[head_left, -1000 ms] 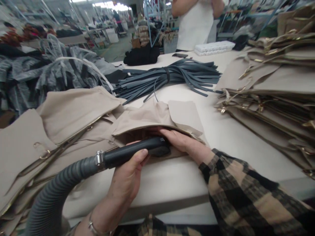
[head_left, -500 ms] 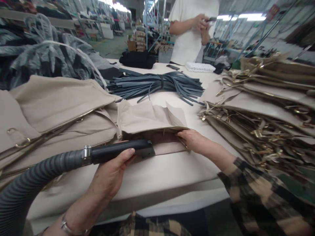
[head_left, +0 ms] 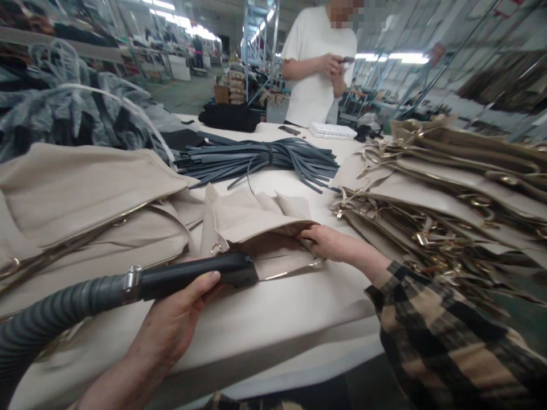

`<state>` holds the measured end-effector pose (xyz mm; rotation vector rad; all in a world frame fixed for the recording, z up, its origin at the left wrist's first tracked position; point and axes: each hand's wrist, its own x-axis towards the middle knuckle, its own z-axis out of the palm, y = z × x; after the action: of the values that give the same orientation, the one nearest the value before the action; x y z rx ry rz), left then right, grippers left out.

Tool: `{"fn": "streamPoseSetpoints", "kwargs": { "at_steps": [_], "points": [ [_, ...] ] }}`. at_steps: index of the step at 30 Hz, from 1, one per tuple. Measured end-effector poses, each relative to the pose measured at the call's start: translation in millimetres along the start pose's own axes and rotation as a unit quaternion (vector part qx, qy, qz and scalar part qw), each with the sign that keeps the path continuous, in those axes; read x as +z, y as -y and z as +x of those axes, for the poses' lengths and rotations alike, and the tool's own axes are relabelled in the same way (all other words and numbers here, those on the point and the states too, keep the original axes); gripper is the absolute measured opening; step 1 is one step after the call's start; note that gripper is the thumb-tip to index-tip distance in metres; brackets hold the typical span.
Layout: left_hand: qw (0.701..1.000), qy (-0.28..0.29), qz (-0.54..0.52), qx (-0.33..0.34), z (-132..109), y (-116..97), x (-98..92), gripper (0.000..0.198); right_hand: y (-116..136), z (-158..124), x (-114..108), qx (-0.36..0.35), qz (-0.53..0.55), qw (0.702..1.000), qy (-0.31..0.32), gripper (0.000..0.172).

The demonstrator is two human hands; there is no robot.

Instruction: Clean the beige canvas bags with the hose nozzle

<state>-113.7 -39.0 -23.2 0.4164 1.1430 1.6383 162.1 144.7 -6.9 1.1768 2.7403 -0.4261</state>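
A beige bag lies on the white table in front of me, its zippered mouth gaping toward me. My left hand is wrapped round a black vacuum hose handle, thumb on its near side. The handle's blunt end sits at the left part of the bag's mouth; whether the tip reaches inside is hard to see. A ribbed grey hose runs from the handle to the lower left. With my right hand I grip the right edge of the mouth, fingertips partly hidden in the fabric.
Beige bags are piled on the left, and a taller stack of bags with gold hardware stands on the right. Behind lies a tied bundle of dark blue strips. Across the table a person holds a small dark object.
The view has shifted, so the background sits lower and further left. The bag's mouth gapes a little wider, and its lower zipper edge now shows. Both hands keep their holds.
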Motion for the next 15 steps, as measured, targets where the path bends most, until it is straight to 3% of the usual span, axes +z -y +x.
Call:
{"fn": "streamPoseSetpoints", "kwargs": {
  "at_steps": [7, 11, 15],
  "points": [
    [1.000, 0.015, 0.005, 0.003, 4.6, 2.3, -1.3, 0.025, -9.2, -11.6, 12.9, 0.089, -0.003, 0.996, -0.029, 0.041],
    [1.000, 0.007, 0.010, 0.002, 2.8, 1.1, -1.6, 0.025, -2.0, -26.6, 19.1, 0.099, -0.046, 0.994, -0.027, 0.046],
    [1.000, 0.027, 0.001, 0.010, -13.6, -8.9, 10.6, 0.030, -1.4, -30.3, 17.5, 0.097, 0.010, 0.995, -0.001, 0.044]
  ]
}}
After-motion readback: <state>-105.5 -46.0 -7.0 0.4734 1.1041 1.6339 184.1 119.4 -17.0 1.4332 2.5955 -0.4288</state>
